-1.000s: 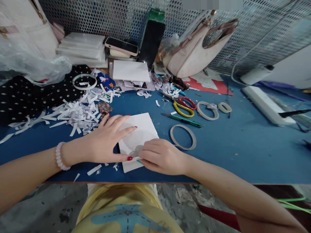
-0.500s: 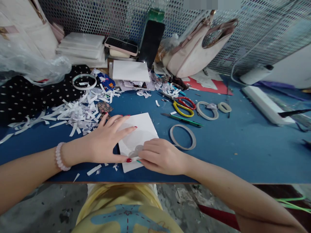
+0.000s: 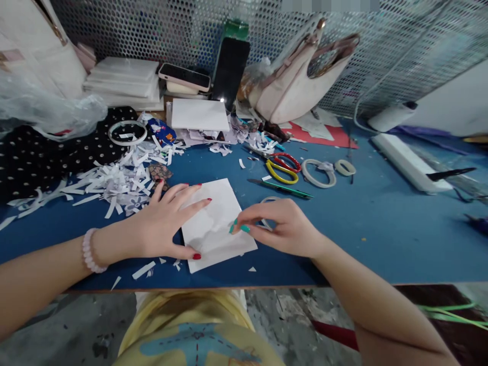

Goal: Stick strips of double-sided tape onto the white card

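A white card (image 3: 215, 223) lies on the blue table (image 3: 366, 229) near its front edge. My left hand (image 3: 163, 223) rests flat on the card's left half, red-nailed fingers spread, holding it down. My right hand (image 3: 284, 229) hovers at the card's right edge, its teal-nailed thumb and fingertips pinched together just above the paper. What they hold, if anything, is too small to make out. A clear tape ring (image 3: 267, 200) is mostly hidden behind my right hand.
White paper scraps (image 3: 122, 180) are heaped at the left by a polka-dot cloth (image 3: 38, 152). Yellow and red scissors (image 3: 284, 170), a green pen (image 3: 282, 188) and two tape rolls (image 3: 316, 173) lie beyond the card. A bag (image 3: 301, 86), phones (image 3: 184, 76) and card stacks (image 3: 199, 114) line the mesh wall.
My right hand has lifted off the card's near corner and moved up and right to its right edge, now pinching. The left hand stays flat on the card.
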The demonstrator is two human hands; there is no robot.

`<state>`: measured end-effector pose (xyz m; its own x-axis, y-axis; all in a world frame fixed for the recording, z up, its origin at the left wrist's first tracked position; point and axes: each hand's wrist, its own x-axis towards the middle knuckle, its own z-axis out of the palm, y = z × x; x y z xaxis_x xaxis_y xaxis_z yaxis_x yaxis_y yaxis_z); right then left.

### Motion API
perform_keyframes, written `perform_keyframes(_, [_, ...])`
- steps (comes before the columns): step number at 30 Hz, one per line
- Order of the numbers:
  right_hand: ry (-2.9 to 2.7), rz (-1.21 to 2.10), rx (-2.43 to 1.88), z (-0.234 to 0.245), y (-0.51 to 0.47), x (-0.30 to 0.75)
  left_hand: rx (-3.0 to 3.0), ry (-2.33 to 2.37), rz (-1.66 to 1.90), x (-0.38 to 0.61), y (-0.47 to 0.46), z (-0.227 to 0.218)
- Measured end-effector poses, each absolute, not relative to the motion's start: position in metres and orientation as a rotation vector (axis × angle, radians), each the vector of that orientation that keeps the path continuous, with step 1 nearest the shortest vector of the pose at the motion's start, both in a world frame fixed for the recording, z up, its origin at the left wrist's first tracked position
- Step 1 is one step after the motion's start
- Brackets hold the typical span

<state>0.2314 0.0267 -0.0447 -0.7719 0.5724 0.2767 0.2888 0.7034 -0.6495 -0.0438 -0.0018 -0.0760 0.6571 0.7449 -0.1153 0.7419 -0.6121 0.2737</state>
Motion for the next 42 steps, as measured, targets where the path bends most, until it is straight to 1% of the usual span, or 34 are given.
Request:
perform_keyframes(3, [-2.258, 1.197, -0.856, -0.041, 0.03, 0.232, 2.576, 1.203, -0.001, -0.043, -0.001, -0.074])
perform_keyframes(5, [-2.101, 1.374, -0.934, -0.04, 0.03, 0.231, 2.573, 1.214, -0.025, -0.043, -0.002, -0.072])
perform_keyframes(8, [-1.925, 1.541, -0.99, -0.042, 0.03, 0.23, 2.576, 1.234, -0.039, -0.042, -0.002, -0.07])
perform_keyframes(10, [-1.847, 1.591, -1.019, -0.043, 0.033, 0.231, 2.581, 1.241, -0.034, -0.042, -0.003, -0.07])
perform_keyframes(12, [-1.808, 1.541, -1.052, -0.045, 0.039, 0.236, 2.58, 1.243, -0.033, -0.042, -0.003, -0.068])
perform_keyframes(14, [-1.845, 1.382, -1.075, -0.046, 0.048, 0.243, 2.572, 1.244, -0.045, -0.042, -0.003, -0.067])
perform_keyframes(17, [-2.134, 1.134, -0.981, -0.047, 0.06, 0.251, 2.561, 1.232, -0.064, -0.041, -0.003, -0.066])
perform_keyframes(20, [-2.489, 1.027, -0.772, -0.049, 0.065, 0.254, 2.563, 1.232, -0.049, -0.041, -0.002, -0.066])
perform_keyframes(25, [-2.712, 1.043, -0.696, -0.049, 0.06, 0.251, 2.581, 1.234, -0.006, -0.042, -0.002, -0.07])
perform_keyframes(30, [-2.677, 1.189, -0.662, -0.041, 0.06, 0.255, 2.581, 1.226, 0.028, -0.044, -0.003, -0.071])
perform_keyframes(34, [-2.732, 1.271, -0.799, -0.035, 0.059, 0.257, 2.57, 1.246, 0.02, -0.042, -0.005, -0.069])
perform_keyframes(38, [-2.782, 1.194, -1.016, -0.037, 0.052, 0.252, 2.555, 1.256, 0.004, -0.041, -0.008, -0.067])
perform_keyframes(42, [-2.808, 1.151, -1.056, -0.04, 0.049, 0.249, 2.552, 1.261, -0.033, -0.041, -0.009, -0.068])
